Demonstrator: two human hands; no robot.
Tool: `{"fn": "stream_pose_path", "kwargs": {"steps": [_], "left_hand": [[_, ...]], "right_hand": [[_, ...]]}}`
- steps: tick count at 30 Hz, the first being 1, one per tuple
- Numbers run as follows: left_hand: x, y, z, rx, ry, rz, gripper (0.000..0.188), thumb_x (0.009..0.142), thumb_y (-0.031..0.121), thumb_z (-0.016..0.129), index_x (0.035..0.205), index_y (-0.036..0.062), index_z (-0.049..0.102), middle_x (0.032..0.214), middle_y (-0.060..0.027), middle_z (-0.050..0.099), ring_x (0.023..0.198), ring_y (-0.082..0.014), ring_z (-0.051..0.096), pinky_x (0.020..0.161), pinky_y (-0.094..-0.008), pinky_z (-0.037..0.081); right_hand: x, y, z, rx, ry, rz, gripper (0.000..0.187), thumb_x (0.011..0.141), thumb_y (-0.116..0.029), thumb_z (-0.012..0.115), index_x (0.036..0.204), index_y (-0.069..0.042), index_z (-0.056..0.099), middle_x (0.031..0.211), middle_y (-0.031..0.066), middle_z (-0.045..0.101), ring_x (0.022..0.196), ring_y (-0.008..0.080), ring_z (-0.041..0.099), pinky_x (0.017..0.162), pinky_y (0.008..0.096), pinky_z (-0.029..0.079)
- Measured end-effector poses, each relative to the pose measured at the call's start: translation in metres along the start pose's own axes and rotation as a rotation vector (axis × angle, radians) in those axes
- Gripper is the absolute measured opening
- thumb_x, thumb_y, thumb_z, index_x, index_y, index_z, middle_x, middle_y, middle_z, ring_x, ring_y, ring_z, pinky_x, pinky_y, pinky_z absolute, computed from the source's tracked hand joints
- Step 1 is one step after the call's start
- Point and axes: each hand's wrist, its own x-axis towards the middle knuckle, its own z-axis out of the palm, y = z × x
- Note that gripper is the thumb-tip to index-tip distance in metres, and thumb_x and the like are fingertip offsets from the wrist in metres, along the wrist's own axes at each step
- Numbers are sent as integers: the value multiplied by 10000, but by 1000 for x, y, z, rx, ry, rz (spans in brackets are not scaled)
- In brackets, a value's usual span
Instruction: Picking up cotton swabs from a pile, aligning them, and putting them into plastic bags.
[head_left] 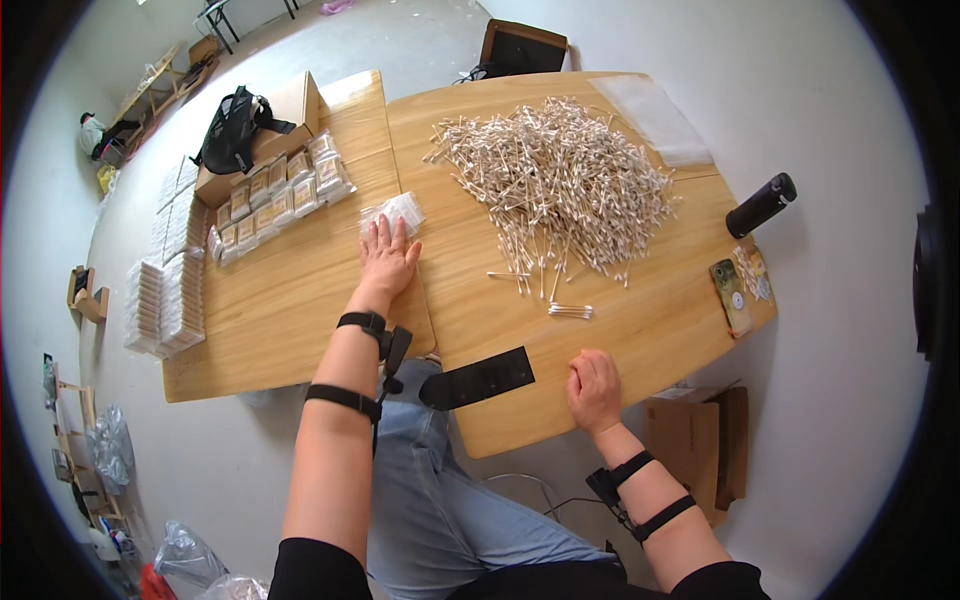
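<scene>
My left hand [388, 258] lies with its fingers stretched out on a small clear plastic packet [403, 210], near the seam of the tabletop. What is inside the packet cannot be made out. Curled into a loose fist, my right hand [595, 388] rests at the table's near edge; its palm side is hidden. A small bundle of cotton swabs [570, 311] lies just beyond it. Farther back spreads a big heap of loose cotton swabs [560, 180]. Between my forearms sits a flat black strip [485, 378] with one rounded end.
At the left stand rows of filled packets [285, 195] and white stacked packs [180, 300], beside a cardboard box [290, 120] bearing a black bag [232, 130]. A black bottle [760, 205], a phone [730, 297] and clear plastic sheets [655, 118] lie at the right.
</scene>
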Motion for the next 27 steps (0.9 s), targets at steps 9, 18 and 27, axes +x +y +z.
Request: {"fn": "stream_pose_path", "kwargs": {"steps": [9, 18, 27], "left_hand": [[-38, -8, 1, -85, -66, 44, 759, 1001, 550, 330, 1566, 78, 143, 1641, -129, 79, 1517, -300, 52, 1214, -471, 85], [-130, 22, -6, -224, 215, 250, 702, 1031, 434, 377, 1559, 42, 131, 1631, -171, 90, 1507, -345, 98, 1178, -560, 143], [-302, 154, 27, -673, 169, 527, 660, 1021, 303, 440, 1563, 61, 151, 1620, -175, 148, 1509, -313, 123, 1192, -506, 111]], "right_hand": [[2, 0, -8, 8, 6, -21, 186, 752, -12, 643, 924, -58, 589, 1005, 132, 587, 1026, 326, 574, 913, 427, 476], [-1, -4, -1, 52, 67, -38, 182, 763, -22, 645, 929, -60, 582, 986, 123, 585, 1008, 322, 571, 896, 425, 477], [-14, 3, -15, 539, -30, 282, 129, 912, -127, 635, 997, -39, 594, 907, 89, 617, 848, 226, 631, 753, 330, 523]]}}
